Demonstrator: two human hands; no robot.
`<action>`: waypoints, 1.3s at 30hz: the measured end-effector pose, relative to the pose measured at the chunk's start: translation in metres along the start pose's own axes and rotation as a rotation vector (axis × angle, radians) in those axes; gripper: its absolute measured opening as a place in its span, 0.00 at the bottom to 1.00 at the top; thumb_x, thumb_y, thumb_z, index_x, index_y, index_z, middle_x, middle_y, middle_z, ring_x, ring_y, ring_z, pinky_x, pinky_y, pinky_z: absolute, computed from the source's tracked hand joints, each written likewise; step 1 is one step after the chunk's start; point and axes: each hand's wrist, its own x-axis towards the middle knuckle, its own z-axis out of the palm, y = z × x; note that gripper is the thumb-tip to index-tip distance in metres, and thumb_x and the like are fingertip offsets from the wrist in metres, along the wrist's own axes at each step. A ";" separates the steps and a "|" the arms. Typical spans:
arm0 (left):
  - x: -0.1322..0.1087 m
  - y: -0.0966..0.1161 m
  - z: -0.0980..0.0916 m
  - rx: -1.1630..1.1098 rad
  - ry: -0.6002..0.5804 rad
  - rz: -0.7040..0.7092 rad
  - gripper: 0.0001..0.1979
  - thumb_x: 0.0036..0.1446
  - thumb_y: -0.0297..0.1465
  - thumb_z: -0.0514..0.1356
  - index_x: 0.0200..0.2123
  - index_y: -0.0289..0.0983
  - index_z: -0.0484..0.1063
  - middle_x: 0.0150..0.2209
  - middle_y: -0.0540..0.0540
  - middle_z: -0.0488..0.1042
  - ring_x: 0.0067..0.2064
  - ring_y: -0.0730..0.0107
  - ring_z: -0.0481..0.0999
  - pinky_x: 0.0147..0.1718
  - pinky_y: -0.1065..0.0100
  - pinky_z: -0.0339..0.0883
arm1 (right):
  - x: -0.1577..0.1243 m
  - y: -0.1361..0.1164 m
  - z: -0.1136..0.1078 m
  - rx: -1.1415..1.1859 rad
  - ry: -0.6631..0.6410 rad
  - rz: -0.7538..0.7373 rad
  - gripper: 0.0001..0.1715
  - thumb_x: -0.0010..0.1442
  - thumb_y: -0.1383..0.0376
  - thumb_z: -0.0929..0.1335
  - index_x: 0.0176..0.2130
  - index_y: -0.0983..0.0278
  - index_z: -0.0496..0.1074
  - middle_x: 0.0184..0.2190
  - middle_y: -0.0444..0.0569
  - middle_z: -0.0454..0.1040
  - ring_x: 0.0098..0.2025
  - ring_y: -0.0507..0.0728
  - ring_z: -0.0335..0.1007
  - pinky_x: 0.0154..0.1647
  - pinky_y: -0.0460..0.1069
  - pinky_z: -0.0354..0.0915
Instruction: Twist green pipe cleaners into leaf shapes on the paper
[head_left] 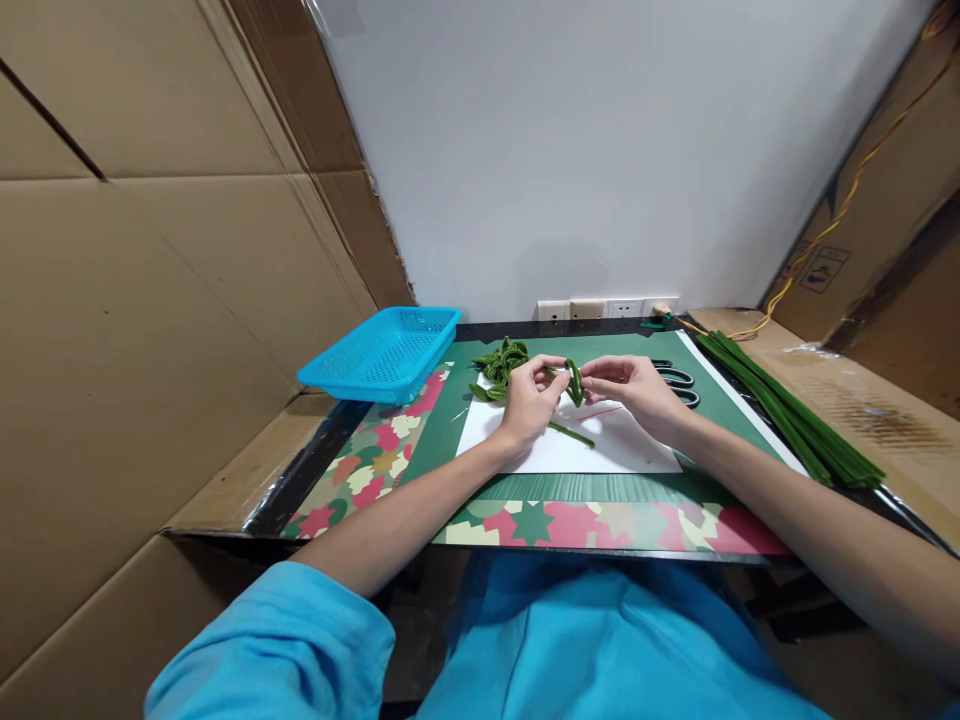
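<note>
Here, above the far part of a white sheet of paper [600, 458], the person held a small green fuzzy loop [574, 382]. The left hand [534, 397] was nearly closed, thumb and fingers pinching the loop's near side. The right hand [631, 387] had its fingertips bunched at the other side, touching it or almost so; I could not tell whether they gripped. Fingers covered part of the loop, so its ends were hard to make out.

On the sheet, below the loop, lay a short green strip [573, 434], one end lost behind the left hand. At the sheet's far left corner sat a pile of green loops [504, 358], too tangled to count and partly masked by that hand. Past the sheet's right edge, black ringed handles [679, 378] showed behind the right hand, the rest hidden. Farther right lay a bundle of long green stems [795, 415]; well left of the sheet, a blue basket [352, 384].
</note>
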 end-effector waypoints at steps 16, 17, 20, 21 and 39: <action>-0.006 0.005 0.002 0.078 -0.102 0.060 0.17 0.56 0.43 0.74 0.37 0.34 0.81 0.26 0.50 0.75 0.25 0.75 0.69 0.25 0.71 0.61 | 0.001 0.001 -0.002 -0.143 -0.009 -0.054 0.22 0.51 0.52 0.81 0.35 0.68 0.84 0.28 0.50 0.80 0.28 0.54 0.74 0.32 0.49 0.72; -0.006 0.006 0.002 0.080 -0.111 0.064 0.17 0.56 0.42 0.74 0.36 0.34 0.81 0.26 0.50 0.76 0.26 0.75 0.70 0.26 0.70 0.62 | 0.000 0.002 -0.002 -0.155 -0.005 -0.067 0.21 0.52 0.52 0.81 0.35 0.68 0.84 0.27 0.50 0.80 0.28 0.54 0.73 0.32 0.49 0.71; -0.005 0.006 0.003 0.073 -0.137 0.066 0.16 0.57 0.42 0.73 0.35 0.34 0.81 0.28 0.48 0.77 0.28 0.73 0.72 0.29 0.70 0.64 | 0.000 0.003 -0.004 -0.180 0.005 -0.099 0.19 0.54 0.53 0.79 0.35 0.68 0.84 0.27 0.49 0.80 0.27 0.54 0.73 0.31 0.48 0.69; -0.005 0.005 0.003 0.067 -0.148 0.065 0.16 0.57 0.42 0.72 0.34 0.34 0.81 0.28 0.48 0.78 0.28 0.73 0.72 0.29 0.70 0.65 | 0.000 0.003 -0.004 -0.185 0.004 -0.106 0.19 0.54 0.53 0.79 0.35 0.67 0.84 0.27 0.49 0.80 0.28 0.54 0.72 0.32 0.48 0.69; -0.005 0.004 0.001 0.072 -0.190 0.047 0.20 0.62 0.44 0.70 0.49 0.36 0.78 0.29 0.52 0.74 0.24 0.76 0.69 0.23 0.72 0.63 | 0.001 0.004 -0.005 -0.202 -0.079 -0.068 0.24 0.56 0.48 0.78 0.36 0.68 0.83 0.25 0.50 0.78 0.27 0.54 0.73 0.32 0.49 0.70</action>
